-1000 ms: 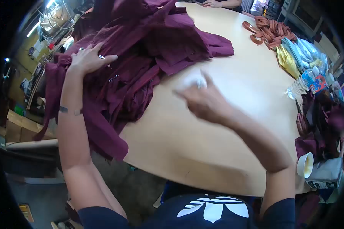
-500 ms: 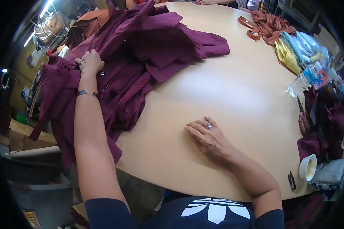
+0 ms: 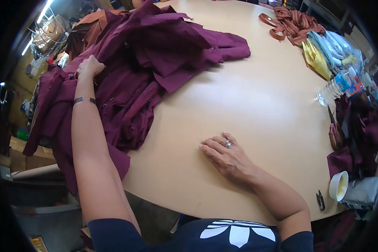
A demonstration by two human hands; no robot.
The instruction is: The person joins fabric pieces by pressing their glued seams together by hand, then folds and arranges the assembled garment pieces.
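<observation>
From the head camera, I see a person standing at the near edge of a pale wooden table [image 3: 176, 176], and I place everything by that table. A big rumpled heap of maroon cloth [image 3: 172, 46] covers the table's left part, one narrow end stretching toward the middle and its lower folds hanging over the left edge. The left hand [image 3: 89, 67] is up on that heap, over the table's left side, its fingers curled in tight with cloth gathered in them; the fingertips are turned from me. A metal bracelet [image 3: 78, 100] sits on that wrist. The right hand [image 3: 227, 156] rests palm down on the bare wood near the table's front, loosely bent and partly spread, only tabletop showing around it, with a ring [image 3: 228, 144] on one finger. Beyond the heap, past the table's far left, lies orange-brown cloth [image 3: 98, 25]. At the table's far right is a tangle of rust-coloured straps [image 3: 300, 26], then, coming nearer along the right side, a yellow packet [image 3: 316, 59], a clear bottle [image 3: 334, 88] lying tilted, scissors [image 3: 334, 133] beside dark maroon scraps [image 3: 359, 143], and a white bowl [image 3: 339, 186] on its side. Small black snips [image 3: 320, 200] lie at the table's near right corner.
</observation>
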